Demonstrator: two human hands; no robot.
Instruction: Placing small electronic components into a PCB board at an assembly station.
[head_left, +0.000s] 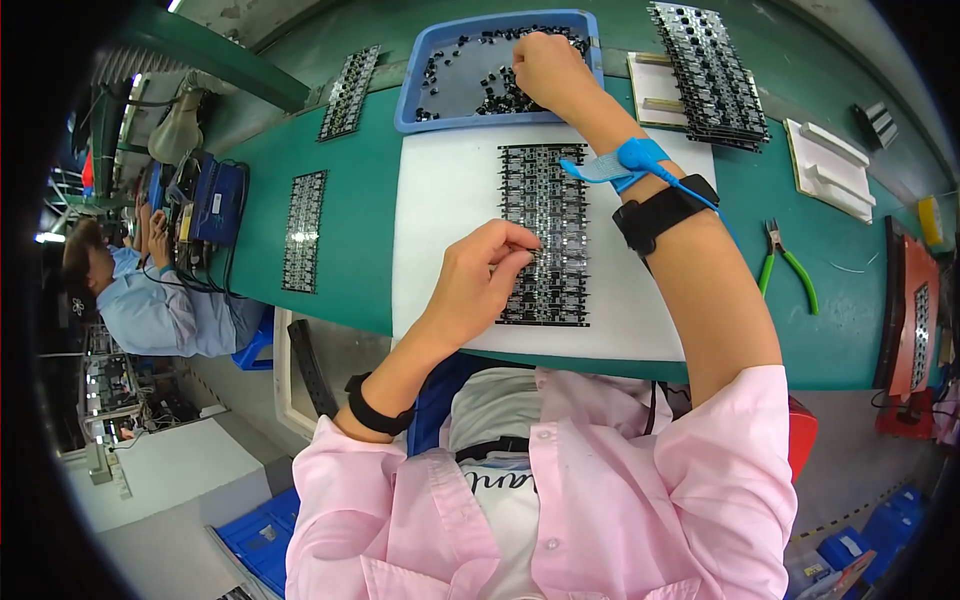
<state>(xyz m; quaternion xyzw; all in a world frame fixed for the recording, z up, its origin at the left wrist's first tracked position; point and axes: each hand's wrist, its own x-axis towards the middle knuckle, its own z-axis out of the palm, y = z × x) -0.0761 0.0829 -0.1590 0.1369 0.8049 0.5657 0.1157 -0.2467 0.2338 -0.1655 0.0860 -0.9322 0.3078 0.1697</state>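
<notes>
A dark panel of small circuit boards [560, 210] lies on a white foam sheet [445, 180] in front of me. My left hand [475, 275] is at the panel's left side, thumb and forefinger pinched together over it; whatever is between the tips is too small to name. Beyond the panel, a blue tray [412, 85] holds many small black components [500, 95]. Into its right part reaches my right hand [555, 72], fingers curled down among the components, their tips mostly hidden. A blue wrist strap [640, 160] with a cord circles my right wrist.
More board panels lie to the left [304, 230] and far left [350, 92]. A stack of panels [710, 75] rests on a white holder [655, 90] at the far right. Green-handled cutters [785, 265] and another white holder [828, 170] lie right. A co-worker [165, 300] sits left.
</notes>
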